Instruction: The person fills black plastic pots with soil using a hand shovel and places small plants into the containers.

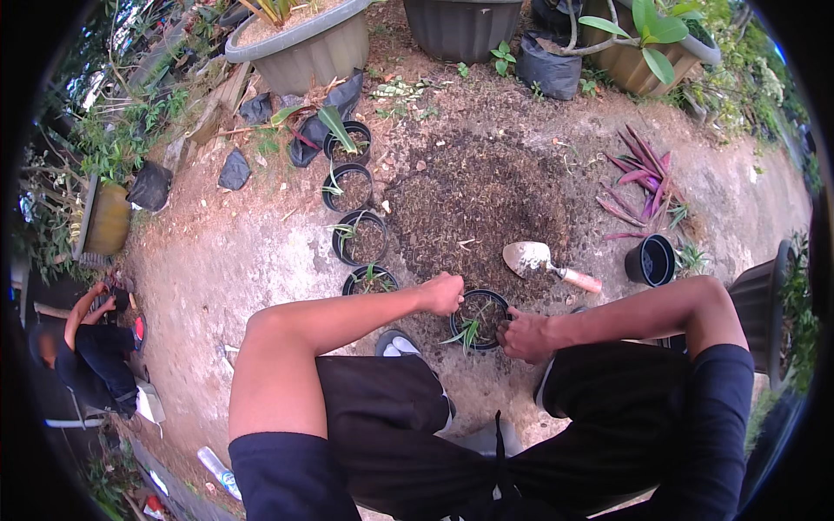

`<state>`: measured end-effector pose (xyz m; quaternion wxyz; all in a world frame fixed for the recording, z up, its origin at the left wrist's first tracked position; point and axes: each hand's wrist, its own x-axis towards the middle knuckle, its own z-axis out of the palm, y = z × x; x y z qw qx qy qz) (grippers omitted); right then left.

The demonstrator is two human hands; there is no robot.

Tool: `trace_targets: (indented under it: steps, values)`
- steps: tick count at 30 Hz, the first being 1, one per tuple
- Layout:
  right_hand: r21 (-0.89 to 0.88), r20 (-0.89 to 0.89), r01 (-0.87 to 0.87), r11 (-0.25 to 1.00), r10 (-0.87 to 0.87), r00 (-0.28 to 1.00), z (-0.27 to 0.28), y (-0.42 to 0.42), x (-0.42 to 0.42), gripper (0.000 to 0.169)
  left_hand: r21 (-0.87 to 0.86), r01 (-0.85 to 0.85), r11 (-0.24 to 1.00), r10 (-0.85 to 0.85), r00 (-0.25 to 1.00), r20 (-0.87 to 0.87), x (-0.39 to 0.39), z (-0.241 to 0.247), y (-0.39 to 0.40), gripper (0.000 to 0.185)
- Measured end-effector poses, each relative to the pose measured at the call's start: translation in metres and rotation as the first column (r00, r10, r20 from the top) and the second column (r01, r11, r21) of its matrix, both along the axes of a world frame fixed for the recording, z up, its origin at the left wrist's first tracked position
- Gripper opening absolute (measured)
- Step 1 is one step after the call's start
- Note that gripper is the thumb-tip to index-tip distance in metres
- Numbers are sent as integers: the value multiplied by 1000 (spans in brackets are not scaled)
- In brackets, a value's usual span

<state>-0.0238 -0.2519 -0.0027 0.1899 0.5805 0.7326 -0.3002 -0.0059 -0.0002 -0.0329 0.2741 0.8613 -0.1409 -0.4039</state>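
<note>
A small black plastic pot (pixel 487 345) of soil stands on the ground between my feet. In it sits a spider plant (pixel 470 329) with striped leaves that hang over the near left rim. My right hand (pixel 529 335) grips the pot's right rim. At the upper left rim is my left hand (pixel 444 294), its fingers curled; whether they pinch anything is hidden. Just beyond the pot spreads a heap of dark, loose soil (pixel 479 195). On its near right edge lies a hand trowel (pixel 528 258) with a soil-smeared blade and a wooden handle (pixel 582 281).
Several potted seedlings (pixel 360 239) form a row left of the heap. Rightward are an unfilled black pot (pixel 649 260) and uprooted purple-leaved plants (pixel 645 176). Large planters (pixel 306 55) line the back. Another person (pixel 91 352) sits at far left; a plastic bottle (pixel 218 470) lies at lower left.
</note>
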Motion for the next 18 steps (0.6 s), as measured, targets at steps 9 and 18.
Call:
trace_targets:
  steps: [9, 18]
  values:
    - [115, -77, 8, 993, 1, 997, 0, 14, 14, 33, 15, 44, 999, -45, 998, 45, -1, -2, 3, 24]
    - [96, -118, 15, 995, -3, 993, -38, -9, -4, 65, -31, 29, 999, -28, 999, 22, 3, 4, -1, 26]
